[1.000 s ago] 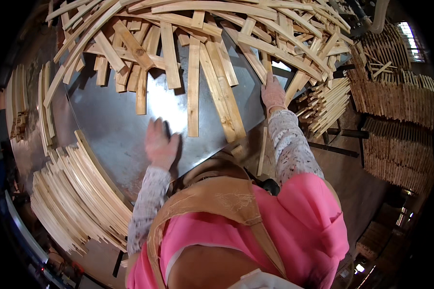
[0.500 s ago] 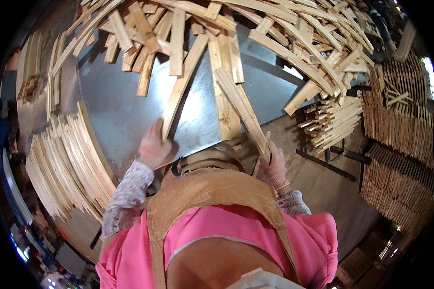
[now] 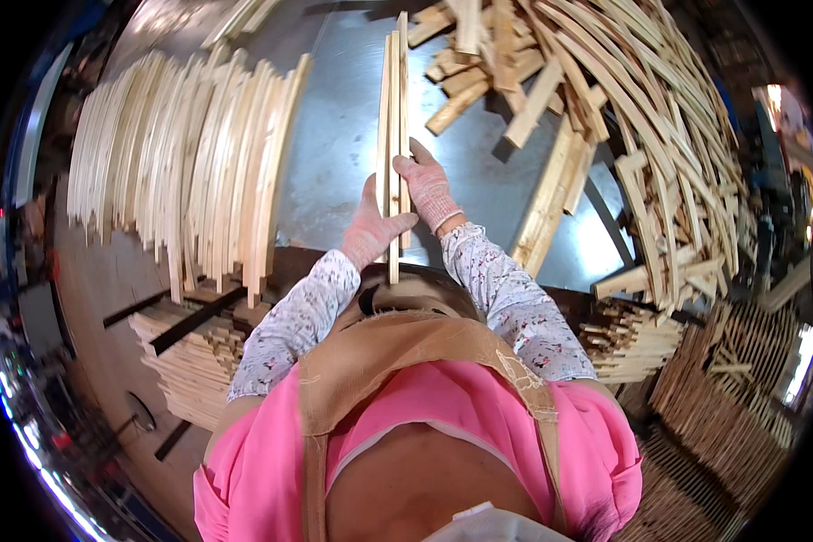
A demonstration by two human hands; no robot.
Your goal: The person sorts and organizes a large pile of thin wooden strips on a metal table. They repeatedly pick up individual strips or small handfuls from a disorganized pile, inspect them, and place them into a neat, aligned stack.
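Before me, a few long, narrow wooden slats stand on edge side by side, pointing away across the shiny metal table. My left hand, in a pale pink glove, grips them near their close end, its thumb across them. On the other side, my gloved right hand closes on the same slats a little farther along. One slat sticks out toward my apron below the hands. To the left lies a tight row of similar slats, reaching over the table's near edge.
Loose wooden pieces lie heaped at the far right, with long curving strips beside them. A wider board slants toward the near edge. Stacked slats sit low at the left on dark bars; more stacks stand at the right.
My view has turned left toward the row of slats. Both hands, which were apart on separate slats, have come together around slats now gathered side by side.
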